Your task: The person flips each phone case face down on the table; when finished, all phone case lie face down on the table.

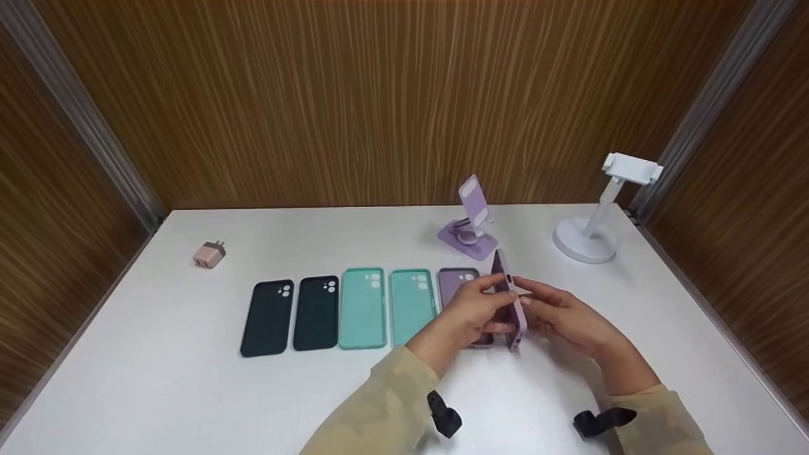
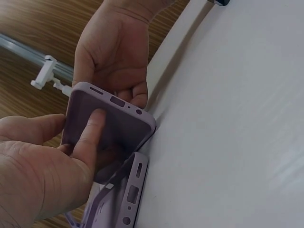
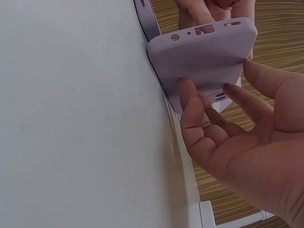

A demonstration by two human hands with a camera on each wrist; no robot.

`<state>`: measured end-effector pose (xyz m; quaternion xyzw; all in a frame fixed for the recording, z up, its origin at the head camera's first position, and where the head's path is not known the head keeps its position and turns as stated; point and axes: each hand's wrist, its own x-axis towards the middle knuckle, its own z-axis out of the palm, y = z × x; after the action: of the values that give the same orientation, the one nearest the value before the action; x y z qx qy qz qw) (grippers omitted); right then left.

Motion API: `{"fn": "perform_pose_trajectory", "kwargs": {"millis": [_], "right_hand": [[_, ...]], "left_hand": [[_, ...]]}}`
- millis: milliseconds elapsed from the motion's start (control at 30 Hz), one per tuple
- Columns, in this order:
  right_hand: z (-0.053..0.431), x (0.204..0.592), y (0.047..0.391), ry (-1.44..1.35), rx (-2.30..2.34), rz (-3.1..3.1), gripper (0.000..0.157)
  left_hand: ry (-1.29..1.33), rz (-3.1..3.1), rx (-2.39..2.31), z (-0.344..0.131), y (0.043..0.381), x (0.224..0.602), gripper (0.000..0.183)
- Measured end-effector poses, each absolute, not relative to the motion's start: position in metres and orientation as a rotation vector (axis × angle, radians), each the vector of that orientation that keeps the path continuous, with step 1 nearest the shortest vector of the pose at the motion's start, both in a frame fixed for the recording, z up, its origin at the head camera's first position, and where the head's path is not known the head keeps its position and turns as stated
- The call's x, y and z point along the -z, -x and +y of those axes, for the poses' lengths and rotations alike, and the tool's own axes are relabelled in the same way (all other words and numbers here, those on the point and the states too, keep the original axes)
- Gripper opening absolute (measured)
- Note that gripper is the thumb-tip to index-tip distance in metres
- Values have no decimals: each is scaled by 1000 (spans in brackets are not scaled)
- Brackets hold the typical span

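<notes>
A light purple phone case (image 1: 517,319) stands on its long edge on the white table, between both hands. My left hand (image 1: 468,309) grips it from the left, with fingers against its hollow inner side, as the left wrist view shows. From the other side my right hand (image 1: 575,322) holds it, thumb at the upper edge and fingertips on its smooth back (image 3: 204,61). Just left of it a second purple phone case (image 1: 450,281) lies flat, partly hidden by my left hand and forearm. In the left wrist view, this lying case (image 2: 134,194) shows its end cutouts.
Leftward in a row lie two teal phone cases (image 1: 363,309) and two dark ones (image 1: 268,319). A purple phone stand (image 1: 474,202) is behind the hands, a white phone stand (image 1: 584,240) at the back right. Far left sits a pink charger plug (image 1: 209,254).
</notes>
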<state>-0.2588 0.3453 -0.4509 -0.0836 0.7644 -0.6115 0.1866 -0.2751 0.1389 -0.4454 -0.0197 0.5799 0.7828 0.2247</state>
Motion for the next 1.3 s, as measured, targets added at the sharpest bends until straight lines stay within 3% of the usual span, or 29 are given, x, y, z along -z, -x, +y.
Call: {"fn": "perform_pose_trajectory", "kwargs": {"millis": [200, 500, 1133, 1300], "right_hand": [[346, 451, 258, 276, 1716, 2146, 63], [345, 450, 257, 297, 1712, 2150, 62], [353, 453, 259, 219, 1715, 2192, 66], [353, 453, 260, 126, 1700, 2264, 66]], "left_hand": [[92, 1604, -2166, 140, 276, 445, 47], [142, 1632, -2184, 140, 277, 443, 26], [54, 1553, -2262, 130, 272, 445, 24], [25, 1668, -2240, 128, 271, 447, 33]]}}
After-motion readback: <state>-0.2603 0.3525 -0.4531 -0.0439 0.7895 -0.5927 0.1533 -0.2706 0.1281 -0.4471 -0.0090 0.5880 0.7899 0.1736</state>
